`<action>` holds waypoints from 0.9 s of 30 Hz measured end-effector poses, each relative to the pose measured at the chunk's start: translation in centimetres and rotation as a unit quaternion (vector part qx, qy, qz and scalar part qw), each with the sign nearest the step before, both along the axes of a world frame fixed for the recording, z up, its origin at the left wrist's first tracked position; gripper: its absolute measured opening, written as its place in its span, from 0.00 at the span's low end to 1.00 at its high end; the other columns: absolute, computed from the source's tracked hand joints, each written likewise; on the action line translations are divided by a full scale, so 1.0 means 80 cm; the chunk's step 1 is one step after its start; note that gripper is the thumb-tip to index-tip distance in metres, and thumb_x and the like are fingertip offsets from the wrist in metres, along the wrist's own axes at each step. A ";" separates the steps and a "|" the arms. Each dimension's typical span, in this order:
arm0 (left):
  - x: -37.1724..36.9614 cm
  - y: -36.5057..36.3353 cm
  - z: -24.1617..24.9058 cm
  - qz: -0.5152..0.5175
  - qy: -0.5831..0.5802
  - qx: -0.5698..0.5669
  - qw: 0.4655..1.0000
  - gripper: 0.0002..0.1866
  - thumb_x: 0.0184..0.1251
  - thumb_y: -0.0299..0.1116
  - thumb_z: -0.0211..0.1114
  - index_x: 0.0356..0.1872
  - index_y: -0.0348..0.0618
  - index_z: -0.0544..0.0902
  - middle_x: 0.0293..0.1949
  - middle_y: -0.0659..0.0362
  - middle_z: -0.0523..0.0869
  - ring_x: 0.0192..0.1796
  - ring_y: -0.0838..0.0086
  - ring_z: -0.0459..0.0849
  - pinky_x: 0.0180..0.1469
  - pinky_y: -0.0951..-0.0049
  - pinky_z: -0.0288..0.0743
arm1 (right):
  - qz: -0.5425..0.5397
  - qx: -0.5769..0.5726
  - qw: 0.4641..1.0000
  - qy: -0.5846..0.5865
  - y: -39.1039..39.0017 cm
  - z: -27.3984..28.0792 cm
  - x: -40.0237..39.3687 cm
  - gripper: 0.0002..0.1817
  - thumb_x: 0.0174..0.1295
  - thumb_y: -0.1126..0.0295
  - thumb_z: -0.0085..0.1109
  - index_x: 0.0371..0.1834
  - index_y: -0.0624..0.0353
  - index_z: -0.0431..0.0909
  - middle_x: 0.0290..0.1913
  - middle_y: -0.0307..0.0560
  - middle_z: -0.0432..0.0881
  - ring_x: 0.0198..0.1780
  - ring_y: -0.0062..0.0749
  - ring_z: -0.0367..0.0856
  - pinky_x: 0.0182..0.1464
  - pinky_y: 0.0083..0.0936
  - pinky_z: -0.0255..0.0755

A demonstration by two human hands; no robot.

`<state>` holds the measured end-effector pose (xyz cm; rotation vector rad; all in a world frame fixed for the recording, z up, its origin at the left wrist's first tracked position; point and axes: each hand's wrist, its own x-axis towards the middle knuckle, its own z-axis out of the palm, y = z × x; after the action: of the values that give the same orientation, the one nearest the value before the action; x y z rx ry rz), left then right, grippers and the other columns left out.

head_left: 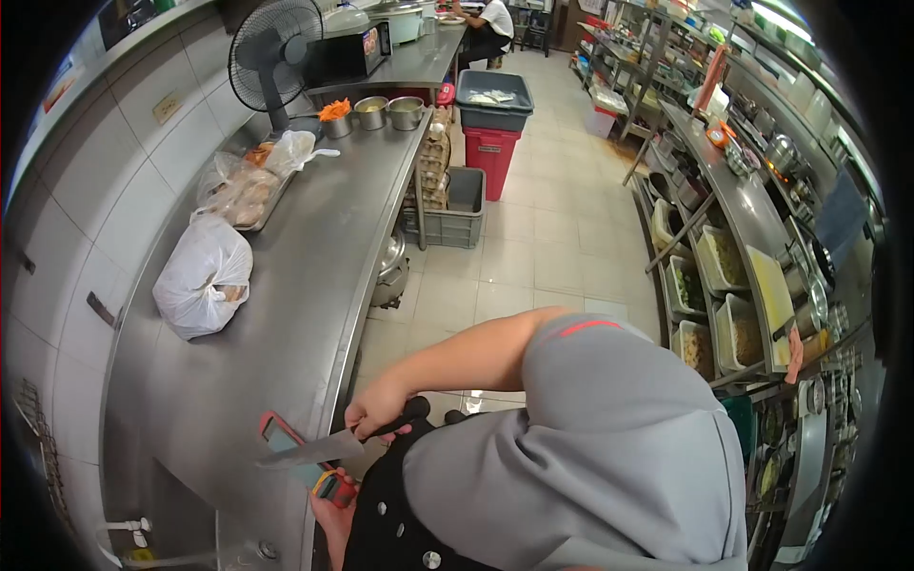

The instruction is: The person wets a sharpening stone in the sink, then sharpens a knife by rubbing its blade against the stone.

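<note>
My right hand (376, 403) is closed around the dark handle of a kitchen knife (324, 449). The broad blade points left and lies across a long flat tool (280, 437) with a red edge and a pale bluish face. It cannot be made out whether the blade touches that face. My left hand (333, 514), lower in the view, is wrapped round the tool's red and yellow end. Both hands are at the front edge of a steel counter (286, 314). Part of the tool is hidden behind the blade.
A tied white plastic bag (203, 276) and a tray of bagged food (243, 190) stand along the wall. Farther back are a fan (274, 52), metal pots (371, 112) and a microwave (352, 52). Bins (490, 152) stand on the floor; a person (490, 29) sits beyond.
</note>
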<state>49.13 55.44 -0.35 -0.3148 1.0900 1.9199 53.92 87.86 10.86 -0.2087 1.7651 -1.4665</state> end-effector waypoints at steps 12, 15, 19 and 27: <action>-0.005 -0.004 -0.002 0.018 -0.059 0.026 0.998 0.28 0.82 0.58 0.45 0.60 0.46 0.80 0.47 0.58 0.86 0.46 0.66 0.85 0.47 0.59 0.82 | -0.055 0.017 0.998 0.029 -0.044 -0.021 -0.053 0.13 0.77 0.61 0.53 0.50 0.60 0.77 0.32 0.48 0.86 0.25 0.35 0.85 0.26 0.35 0.79; 0.000 -0.004 0.010 0.006 -0.030 0.026 0.999 0.23 0.79 0.52 0.50 0.58 0.46 0.81 0.47 0.57 0.87 0.46 0.66 0.85 0.48 0.58 0.82 | -0.065 -0.011 0.997 0.026 -0.054 -0.029 -0.047 0.12 0.75 0.64 0.55 0.50 0.61 0.78 0.31 0.50 0.85 0.26 0.37 0.86 0.27 0.35 0.80; 0.013 0.018 0.045 0.005 0.094 -0.168 0.981 0.08 0.69 0.32 0.63 0.44 0.42 0.86 0.39 0.55 0.87 0.45 0.65 0.85 0.52 0.64 0.85 | -0.066 0.034 0.993 0.086 -0.072 0.010 -0.031 0.12 0.73 0.67 0.57 0.52 0.63 0.79 0.32 0.50 0.86 0.27 0.38 0.87 0.28 0.37 0.81; 0.009 0.094 0.049 -0.017 0.049 -0.181 0.982 0.09 0.70 0.33 0.62 0.44 0.43 0.85 0.39 0.56 0.86 0.43 0.66 0.85 0.49 0.65 0.83 | -0.052 0.022 0.994 0.093 -0.058 0.010 -0.016 0.13 0.73 0.70 0.57 0.57 0.60 0.80 0.33 0.51 0.88 0.27 0.36 0.88 0.28 0.36 0.82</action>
<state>49.89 62.96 3.58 -0.4006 1.5042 1.7153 52.64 83.19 11.68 -0.2403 1.9810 -1.5218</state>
